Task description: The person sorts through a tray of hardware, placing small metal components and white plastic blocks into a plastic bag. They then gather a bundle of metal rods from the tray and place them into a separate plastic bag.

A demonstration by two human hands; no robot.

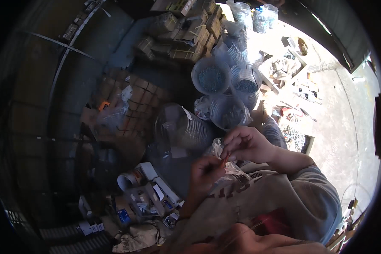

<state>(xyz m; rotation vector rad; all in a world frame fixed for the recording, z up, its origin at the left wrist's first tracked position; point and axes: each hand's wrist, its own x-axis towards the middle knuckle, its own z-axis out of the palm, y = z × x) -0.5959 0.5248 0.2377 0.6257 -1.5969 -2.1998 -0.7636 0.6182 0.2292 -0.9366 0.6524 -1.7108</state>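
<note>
My left hand point(205, 170) and my right hand point(249, 146) meet in front of my chest, both with fingers pinched together. Between the fingertips is a small reddish sliver, too small to name. A crinkled clear plastic bag point(235, 170) lies just below and behind the hands, over my lap. Past my right hand stands a clear round tub point(229, 111) with some small pieces in it. A nested stack of clear plastic tubs point(186, 127) leans beyond my left hand.
More clear tubs point(211, 76) hold small bluish pieces. Cardboard packages point(186, 38) are piled at the back, and brown boxes point(142, 101) sit at the left. An open box point(146, 199) of small items is at the lower left. Trays of loose parts point(294, 135) lie on the sunlit floor.
</note>
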